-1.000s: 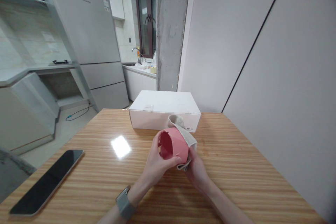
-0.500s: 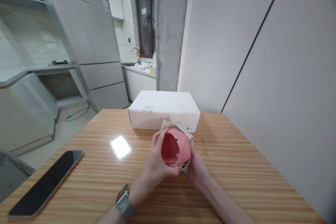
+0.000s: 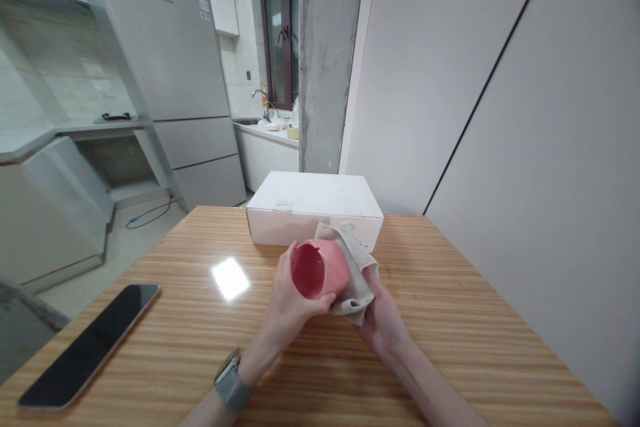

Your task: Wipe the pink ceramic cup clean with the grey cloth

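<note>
A pink faceted cup-like pot (image 3: 334, 268) is tipped on its side above the table, its hollow mouth facing left toward me. My left hand (image 3: 291, 297) grips it round the rim, thumb below and fingers on the far left side. On the pot's right side lies a light grey cloth (image 3: 356, 273), partly bunched and hanging down. My right hand (image 3: 383, 313) holds that cloth from the right, pressing it close to the pot's base; some of its fingers are hidden behind the fabric.
A white cardboard box (image 3: 315, 210) stands just beyond the hands at the table's far edge. At the left of the wooden table (image 3: 190, 347) lies a black phone (image 3: 90, 347). A white wall (image 3: 475, 47) rises on the right, and a fridge (image 3: 160, 47) stands behind on the left.
The pot has shifted left with my left hand. My right hand has drawn slightly right with the cloth, so more of the cloth shows beside the pot.
</note>
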Tool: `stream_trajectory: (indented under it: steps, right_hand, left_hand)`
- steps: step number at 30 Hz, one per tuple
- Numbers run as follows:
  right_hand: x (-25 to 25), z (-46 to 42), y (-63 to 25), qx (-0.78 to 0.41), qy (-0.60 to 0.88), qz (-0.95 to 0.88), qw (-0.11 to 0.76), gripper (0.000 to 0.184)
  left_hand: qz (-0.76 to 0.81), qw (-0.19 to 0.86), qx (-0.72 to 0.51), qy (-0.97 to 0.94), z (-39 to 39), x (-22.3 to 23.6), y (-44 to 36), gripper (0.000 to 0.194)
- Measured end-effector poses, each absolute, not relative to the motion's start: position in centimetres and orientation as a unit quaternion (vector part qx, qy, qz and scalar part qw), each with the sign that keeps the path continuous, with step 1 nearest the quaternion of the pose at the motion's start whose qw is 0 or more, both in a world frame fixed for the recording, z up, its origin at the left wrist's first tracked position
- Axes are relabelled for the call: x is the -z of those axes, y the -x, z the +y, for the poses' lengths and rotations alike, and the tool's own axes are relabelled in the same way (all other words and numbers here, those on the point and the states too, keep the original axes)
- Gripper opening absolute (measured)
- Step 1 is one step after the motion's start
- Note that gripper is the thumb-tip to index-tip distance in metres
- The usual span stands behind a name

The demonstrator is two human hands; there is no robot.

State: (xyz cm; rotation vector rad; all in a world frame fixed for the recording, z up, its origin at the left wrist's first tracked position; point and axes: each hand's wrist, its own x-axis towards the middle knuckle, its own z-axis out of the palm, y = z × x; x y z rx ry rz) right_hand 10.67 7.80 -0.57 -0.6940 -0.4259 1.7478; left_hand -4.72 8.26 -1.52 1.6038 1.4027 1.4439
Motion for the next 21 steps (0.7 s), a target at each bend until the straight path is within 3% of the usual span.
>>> stream_trajectory:
  steps: [7, 16, 21]
  right_hand:
    - [0.0, 8.1, -11.1, -0.730, 0.296, -0.135, 0.601, 0.023]
    - [0.9, 8.2, -10.2, -0.760, 0.289, -0.161, 0.559, 0.023]
    - [1.0, 8.0, -10.0, -0.790, 0.270, -0.181, 0.521, 0.030]
  left_hand:
    - [0.506, 0.244, -0.518, -0.645, 7.9, 0.9, 4.4, 0.103]
    - [0.419, 0.172, -0.544, -0.706, 6.2, -0.5, 4.0, 0.101]
    - [0.380, 0.236, -0.557, -0.700, 6.2, -0.3, 4.4, 0.108]
